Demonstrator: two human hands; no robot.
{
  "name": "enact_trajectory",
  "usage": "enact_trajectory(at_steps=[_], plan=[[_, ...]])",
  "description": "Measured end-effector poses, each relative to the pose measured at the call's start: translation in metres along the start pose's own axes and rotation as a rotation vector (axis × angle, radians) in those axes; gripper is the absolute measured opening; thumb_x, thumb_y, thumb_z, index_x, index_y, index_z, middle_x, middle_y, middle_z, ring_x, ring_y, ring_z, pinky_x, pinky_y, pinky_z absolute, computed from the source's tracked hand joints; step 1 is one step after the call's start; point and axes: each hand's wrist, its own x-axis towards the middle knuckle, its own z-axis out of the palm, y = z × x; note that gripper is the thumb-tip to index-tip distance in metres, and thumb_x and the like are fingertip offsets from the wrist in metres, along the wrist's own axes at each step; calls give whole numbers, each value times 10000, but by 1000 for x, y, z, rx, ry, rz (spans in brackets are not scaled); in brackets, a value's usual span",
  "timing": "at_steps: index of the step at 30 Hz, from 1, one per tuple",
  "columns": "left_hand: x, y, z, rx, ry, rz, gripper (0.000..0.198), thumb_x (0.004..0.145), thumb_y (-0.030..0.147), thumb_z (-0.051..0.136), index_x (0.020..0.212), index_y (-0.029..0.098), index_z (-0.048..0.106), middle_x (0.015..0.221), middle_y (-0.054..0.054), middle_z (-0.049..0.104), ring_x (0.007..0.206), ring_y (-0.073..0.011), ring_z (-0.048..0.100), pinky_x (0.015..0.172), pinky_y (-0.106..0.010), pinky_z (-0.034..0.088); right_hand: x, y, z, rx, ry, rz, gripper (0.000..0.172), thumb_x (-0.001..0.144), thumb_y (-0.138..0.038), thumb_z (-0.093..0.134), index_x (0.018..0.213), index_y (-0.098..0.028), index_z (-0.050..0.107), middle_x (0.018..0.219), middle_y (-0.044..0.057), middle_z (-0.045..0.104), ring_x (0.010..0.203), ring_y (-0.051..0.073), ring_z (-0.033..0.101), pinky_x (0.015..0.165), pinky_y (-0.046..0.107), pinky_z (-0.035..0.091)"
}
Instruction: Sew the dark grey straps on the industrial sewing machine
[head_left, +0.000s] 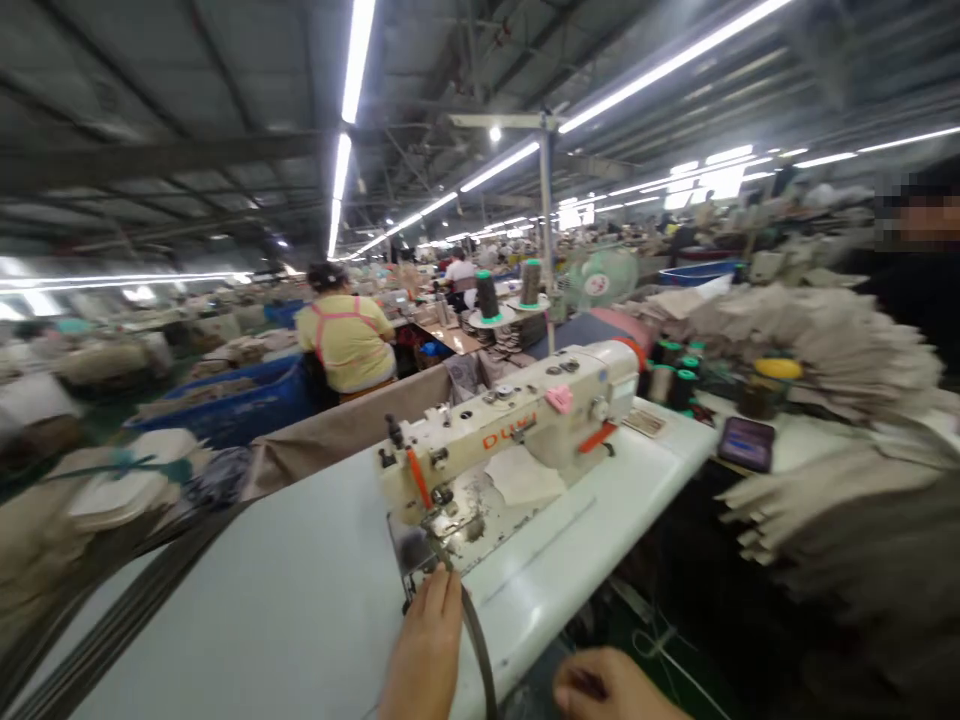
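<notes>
A cream sewing machine [517,425] with orange lettering stands on a white table [300,590]. My left hand [426,650] lies flat on the table just in front of the needle, fingers stretched out and pressing on a narrow dark strap [480,650] that runs back toward me. My right hand [607,685] sits low at the table's front edge, fingers curled closed; what it holds is hidden.
Dark straps [112,625] trail off the table's left edge. Stacks of beige fabric pieces [817,340] fill the right side, with a phone [746,443] and thread cones [487,295] nearby. A person in a yellow top [346,340] sits ahead; another person stands at far right.
</notes>
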Motion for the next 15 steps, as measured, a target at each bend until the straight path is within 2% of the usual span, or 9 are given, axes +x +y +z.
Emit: enact_trajectory(at_steps=[1,3,7,11,15], plan=[[-2,-2,-3,-14,-25,19,534,856,-65,435,1321,114,627,1382,-165,625,1271,-277,614,1067,-408,541,-3,-1,-11,-14,53,7,220,819,-322,793,655,-184,742,622,-10,679,565,125,581,552,228,416],[-5,-9,-2,-44,-61,85,505,892,-40,411,1312,113,646,1381,-167,632,1315,-286,584,1096,-431,522,-7,-5,-38,-190,183,-17,322,892,-345,674,633,-171,753,535,2,659,508,120,540,543,237,371],[-11,-28,18,-137,-91,181,497,899,-1,379,1279,121,676,1375,-156,648,1343,-300,559,1119,-462,502,-9,-6,-111,-273,560,51,447,970,-405,549,681,-135,757,508,17,629,502,121,526,580,241,386],[-12,-39,32,-281,-42,181,475,894,81,419,1276,180,683,1288,-119,693,1216,-287,633,1008,-418,564,-15,0,-182,-339,868,152,517,1048,-392,364,974,-70,762,774,96,745,608,137,604,640,251,438],[-10,-39,38,-343,19,78,480,900,149,472,1346,199,639,1230,-115,707,1142,-281,659,927,-382,581,-23,2,-231,-472,1076,282,386,1028,-315,445,1126,-62,721,1052,184,761,928,226,703,800,300,477]])
